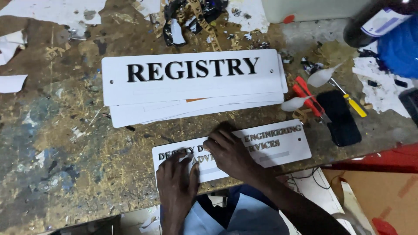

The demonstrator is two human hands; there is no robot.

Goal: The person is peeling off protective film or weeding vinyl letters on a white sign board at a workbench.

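Note:
A white rectangular sign plate [278, 146] with dark raised lettering lies at the near edge of the worn workbench [65, 148]. My left hand [176, 182] rests flat on its left end, fingers spread over the letters. My right hand [230, 152] presses down on the middle of the same plate, fingers curled over the lettering. Beyond them sits a stack of larger white sign plates [191, 76], the top one bearing big black letters.
Red-handled pliers [307, 98], a yellow-handled screwdriver [352, 103] and a black pouch [342, 119] lie at right. Black letter offcuts [191, 19] and paper scraps litter the far side. A blue object [400, 48] and a dark bottle [370, 24] stand at top right.

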